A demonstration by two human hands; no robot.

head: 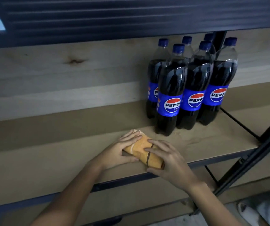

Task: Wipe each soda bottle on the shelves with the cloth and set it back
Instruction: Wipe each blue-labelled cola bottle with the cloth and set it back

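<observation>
The cloth [143, 152] was a folded, orange-tan bundle with a pale stripe near its left end and a dark band across its right part. It lay on the near part of the shelf [49, 160], close to the front edge. The left hand [122, 152] held its left end, fingers curled over the top and thumb beneath; that grip was closed around the cloth. The right hand [168, 162] gripped the right end, fingers bent over the dark band and thumb at the near side.

Six soda bottles [170, 95] stood upright in a tight cluster farther back and to the right on the same shelf, apart from the cloth. Each had a blue cap, dark cola inside and a blue label with a red, white and blue round logo. Three stood in the near row and three behind them, the far ones partly hidden. One cloth and two hands were in view.
</observation>
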